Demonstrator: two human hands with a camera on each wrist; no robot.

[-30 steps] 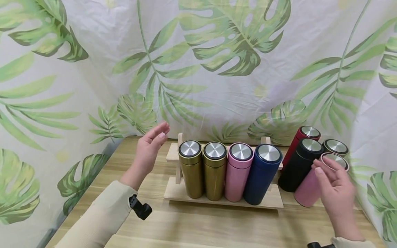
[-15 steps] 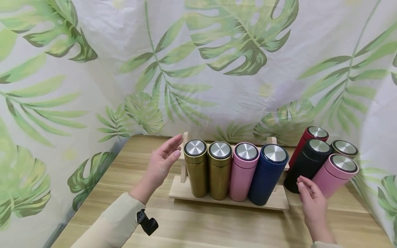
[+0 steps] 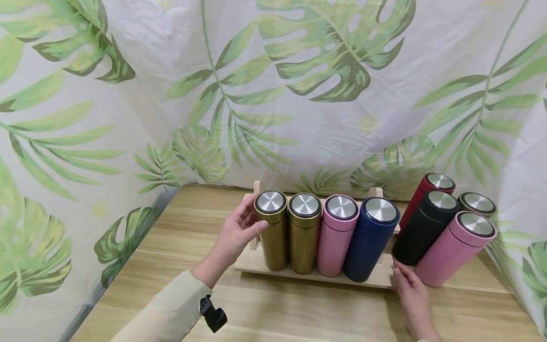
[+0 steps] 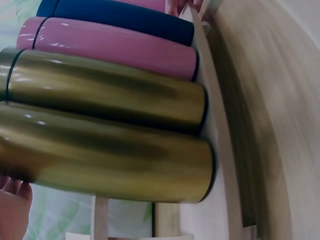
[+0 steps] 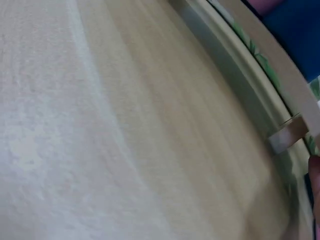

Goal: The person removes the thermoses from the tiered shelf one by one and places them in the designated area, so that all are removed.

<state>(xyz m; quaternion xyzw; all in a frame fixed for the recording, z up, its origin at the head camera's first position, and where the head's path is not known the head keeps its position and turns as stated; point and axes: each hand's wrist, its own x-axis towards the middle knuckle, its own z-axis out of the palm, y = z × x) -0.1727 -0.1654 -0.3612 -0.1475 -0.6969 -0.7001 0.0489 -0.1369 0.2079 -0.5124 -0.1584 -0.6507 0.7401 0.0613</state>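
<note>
My left hand (image 3: 234, 233) touches the upper left side of the leftmost gold thermos (image 3: 274, 247), thumb in front; some fingers are hidden behind it. In the left wrist view its fingertips (image 4: 15, 187) lie against that thermos (image 4: 110, 155). A second gold thermos (image 3: 304, 249), a pink one (image 3: 336, 251) and a blue one (image 3: 368, 251) stand beside it on the wooden rack's lower shelf (image 3: 273, 277). My right hand (image 3: 413, 297) has its fingertips at the shelf's right end, where their hold is unclear. The right wrist view shows only part of a finger (image 5: 315, 182).
Right of the rack stand a black thermos (image 3: 423, 232), a pink thermos (image 3: 453, 254), a red thermos (image 3: 420, 199) and another with a metal lid (image 3: 477, 203). The wooden table (image 3: 290, 313) extends in front. A leaf-print cloth (image 3: 239, 95) hangs behind.
My left hand has moved right and come against the leftmost gold thermos. My right hand has come down and left from beside the pink thermos to the shelf's right end. The thermoses keep their places.
</note>
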